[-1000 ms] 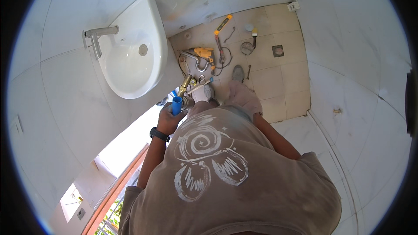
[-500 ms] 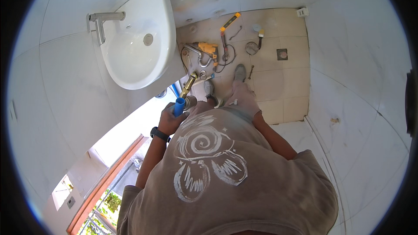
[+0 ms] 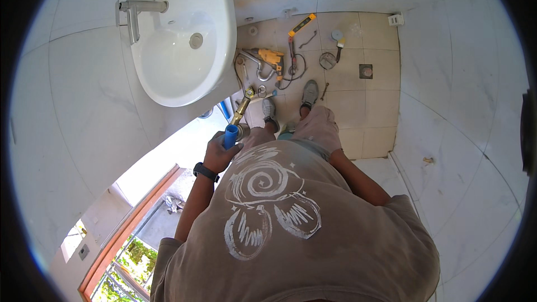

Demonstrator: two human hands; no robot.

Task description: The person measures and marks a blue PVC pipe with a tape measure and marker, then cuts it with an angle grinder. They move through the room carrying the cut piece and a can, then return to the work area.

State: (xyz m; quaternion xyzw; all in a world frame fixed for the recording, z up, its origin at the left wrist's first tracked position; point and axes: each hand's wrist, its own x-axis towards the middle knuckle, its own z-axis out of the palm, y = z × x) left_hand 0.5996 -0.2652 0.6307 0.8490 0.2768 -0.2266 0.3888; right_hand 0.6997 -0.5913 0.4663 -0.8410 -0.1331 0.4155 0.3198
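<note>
My left hand [image 3: 219, 152], with a dark watch on its wrist, is closed round a brass pipe fitting [image 3: 239, 113]. A short blue pipe piece [image 3: 230, 136] sticks up beside the thumb, and a grey round part [image 3: 243, 131] shows next to it. I cannot tell how these pieces join. The far end of the brass fitting points toward the tools on the floor. On the right, my forearm [image 3: 361, 182] runs down to the side of my shorts. My right hand is hidden there behind the cloth and shirt.
A white washbasin [image 3: 224, 50] with a metal tap [image 3: 134, 17] hangs at the left. On the tiles lie a yellow drill [image 3: 271, 57], a chrome trap pipe [image 3: 263, 74], a yellow level [image 3: 302, 24], a brush [image 3: 340, 47], a wrench [image 3: 324, 91] and a floor drain [image 3: 366, 71].
The view has shifted slightly, with the basin and floor tools a little farther right. My right wrist has sunk out of sight by my shorts. The left hand keeps its hold.
</note>
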